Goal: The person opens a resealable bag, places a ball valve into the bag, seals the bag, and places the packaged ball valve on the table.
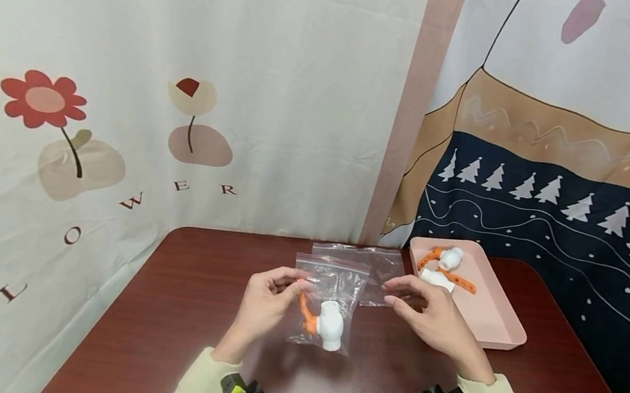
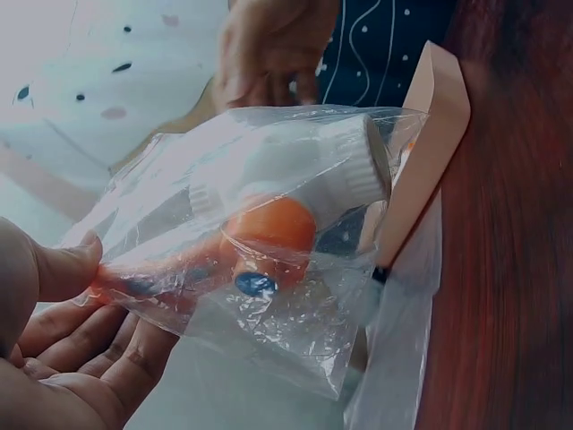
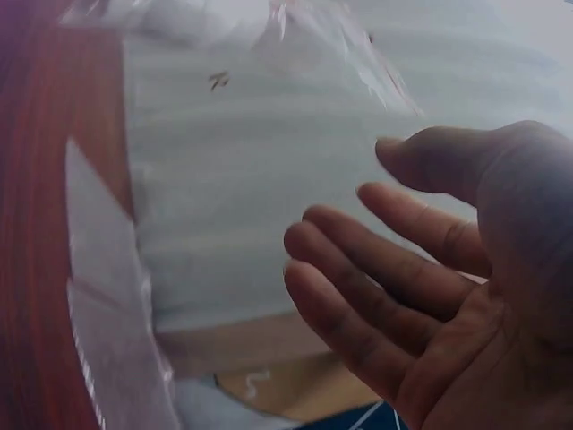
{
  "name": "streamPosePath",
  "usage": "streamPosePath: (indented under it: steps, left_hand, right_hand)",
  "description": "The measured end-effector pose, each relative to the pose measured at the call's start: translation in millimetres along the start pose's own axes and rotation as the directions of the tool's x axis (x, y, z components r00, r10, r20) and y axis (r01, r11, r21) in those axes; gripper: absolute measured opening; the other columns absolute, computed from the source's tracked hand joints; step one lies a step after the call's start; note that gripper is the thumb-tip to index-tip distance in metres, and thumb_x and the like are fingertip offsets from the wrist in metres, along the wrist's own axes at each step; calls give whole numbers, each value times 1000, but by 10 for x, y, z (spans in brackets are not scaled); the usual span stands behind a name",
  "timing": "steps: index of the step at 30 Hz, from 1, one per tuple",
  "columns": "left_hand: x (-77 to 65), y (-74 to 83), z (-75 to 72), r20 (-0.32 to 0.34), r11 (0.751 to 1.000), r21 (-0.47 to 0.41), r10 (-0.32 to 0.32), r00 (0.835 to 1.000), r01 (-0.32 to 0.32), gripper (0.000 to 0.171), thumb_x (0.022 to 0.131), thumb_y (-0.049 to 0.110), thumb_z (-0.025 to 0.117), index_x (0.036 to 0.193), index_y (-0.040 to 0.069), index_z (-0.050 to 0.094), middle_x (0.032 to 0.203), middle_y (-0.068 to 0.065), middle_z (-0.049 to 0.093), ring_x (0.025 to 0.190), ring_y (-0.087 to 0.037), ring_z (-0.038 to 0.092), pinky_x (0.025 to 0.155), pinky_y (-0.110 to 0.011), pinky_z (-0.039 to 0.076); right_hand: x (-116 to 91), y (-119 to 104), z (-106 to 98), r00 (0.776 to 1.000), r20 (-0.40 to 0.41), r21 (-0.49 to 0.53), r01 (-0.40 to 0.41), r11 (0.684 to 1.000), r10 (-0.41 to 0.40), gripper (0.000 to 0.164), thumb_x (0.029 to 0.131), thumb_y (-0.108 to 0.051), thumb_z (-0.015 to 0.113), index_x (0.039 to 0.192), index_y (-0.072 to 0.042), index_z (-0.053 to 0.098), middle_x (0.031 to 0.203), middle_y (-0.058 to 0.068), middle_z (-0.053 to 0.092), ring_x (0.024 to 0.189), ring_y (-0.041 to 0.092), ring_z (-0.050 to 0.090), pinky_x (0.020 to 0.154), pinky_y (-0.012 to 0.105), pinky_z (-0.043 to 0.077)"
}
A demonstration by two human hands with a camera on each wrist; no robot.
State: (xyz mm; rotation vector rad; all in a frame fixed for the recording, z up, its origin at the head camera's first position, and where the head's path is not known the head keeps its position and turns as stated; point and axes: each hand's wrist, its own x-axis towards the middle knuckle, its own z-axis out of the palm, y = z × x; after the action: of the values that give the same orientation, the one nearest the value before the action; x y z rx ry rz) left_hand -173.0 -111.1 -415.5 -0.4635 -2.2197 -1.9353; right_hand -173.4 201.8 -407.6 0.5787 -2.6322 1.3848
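Note:
A white ball valve (image 1: 330, 326) with an orange handle (image 1: 307, 314) sits inside a clear zip bag (image 1: 340, 282). My left hand (image 1: 264, 303) pinches the bag and the handle's end through the plastic between thumb and fingers, holding it up over the table. In the left wrist view the valve's white body (image 2: 295, 166) and orange hub (image 2: 273, 233) show through the film. To the right of the bag, my right hand (image 1: 435, 315) hangs apart with fingers loosely bent and nothing in them; the right wrist view shows its palm (image 3: 483, 358) bare.
Flat clear bags (image 1: 385, 268) lie on the dark red table (image 1: 214, 275) behind the hands. A pink tray (image 1: 501, 315) at the right holds more white valves (image 1: 450, 258) with orange handles (image 1: 458, 281). Printed curtains (image 1: 303, 93) hang behind the table.

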Motion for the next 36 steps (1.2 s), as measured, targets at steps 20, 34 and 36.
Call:
streamPosePath:
  steps: [20,34,36]
  left_hand:
    - [61,-377,-911,-257,969,108,-191,947,224,26,95,14,74,112,-5,74,89,-14,80,72,-4,74,68,-24,61]
    - [80,-646,-1522,-276,895,145,-372,886,421,42,97,19,73,126,-10,66,84,4,77,67,-3,68,65,-25,60]
    - [73,-689,-1616,-264,884,134,-403,876,447,43,98,18,72,128,-11,65,83,5,76,67,-5,68,66,-27,61]
  right_hand:
    - [-162,457,-137,982,-84,-400,-191,896,171,40,88,-13,75,123,6,68,117,22,73,97,34,73,80,51,61]
    - [-207,522,-94,958,-27,-518,-256,816,284,16,85,-2,64,95,-2,77,75,-1,70,63,14,54,59,33,48]
    - [-208,526,-87,958,-24,-526,-257,811,287,17,85,-1,63,94,-2,77,74,-2,69,62,14,53,58,33,47]
